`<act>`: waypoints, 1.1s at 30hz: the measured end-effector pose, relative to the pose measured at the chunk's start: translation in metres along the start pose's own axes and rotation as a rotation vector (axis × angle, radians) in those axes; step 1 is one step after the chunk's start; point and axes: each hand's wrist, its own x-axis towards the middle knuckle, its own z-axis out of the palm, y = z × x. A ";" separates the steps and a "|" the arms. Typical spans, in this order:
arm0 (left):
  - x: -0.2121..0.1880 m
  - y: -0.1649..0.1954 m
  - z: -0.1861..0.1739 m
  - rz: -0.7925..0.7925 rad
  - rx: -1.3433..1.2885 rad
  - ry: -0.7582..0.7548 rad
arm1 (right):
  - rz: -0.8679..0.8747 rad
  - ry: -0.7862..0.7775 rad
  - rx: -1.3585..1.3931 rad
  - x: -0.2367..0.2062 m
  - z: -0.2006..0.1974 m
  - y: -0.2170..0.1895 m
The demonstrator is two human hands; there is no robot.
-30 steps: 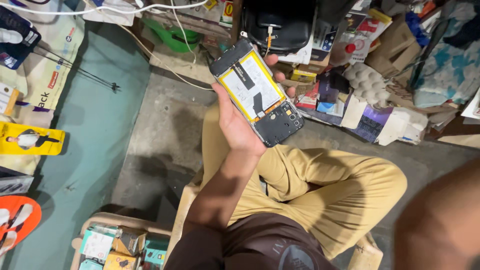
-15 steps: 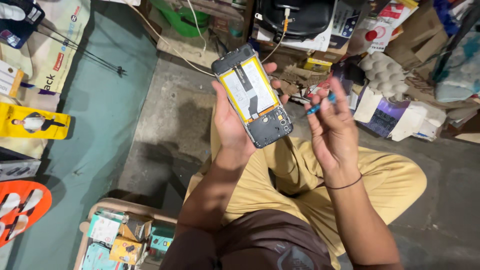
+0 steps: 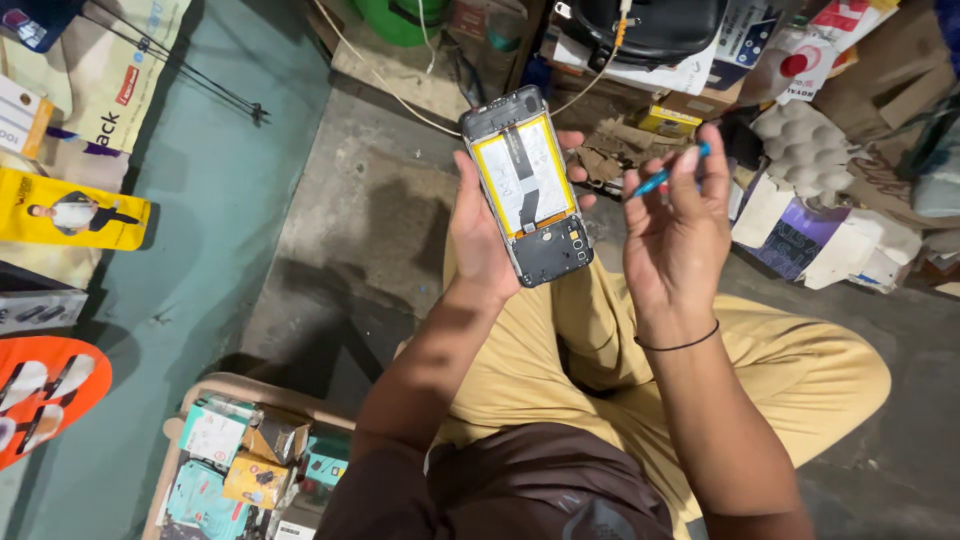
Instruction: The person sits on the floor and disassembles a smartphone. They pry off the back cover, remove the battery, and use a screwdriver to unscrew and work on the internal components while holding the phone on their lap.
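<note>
Right hand [image 3: 680,240] has risen beside opened phone [image 3: 528,188] — concrete floor [image 3: 370,200] below.

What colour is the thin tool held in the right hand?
Blue: the thin tool in the right hand, seen in the head view.

Opened phone [image 3: 527,187], yellow battery exposed; thin blue tool [image 3: 667,176].

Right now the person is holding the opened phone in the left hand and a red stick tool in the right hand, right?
Not quite. In the head view the left hand does hold the opened phone, but the thin tool pinched in the right hand is blue, not red.
</note>
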 end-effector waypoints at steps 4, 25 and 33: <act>-0.006 0.000 -0.007 0.073 -0.023 0.016 | 0.109 -0.143 -0.060 -0.001 -0.014 0.010; -0.010 0.045 -0.040 -0.461 0.054 -0.284 | 0.017 -1.239 -1.342 0.053 0.109 -0.030; -0.019 0.029 -0.046 -0.249 -0.154 -0.089 | -0.191 -0.758 -0.971 0.035 0.101 -0.002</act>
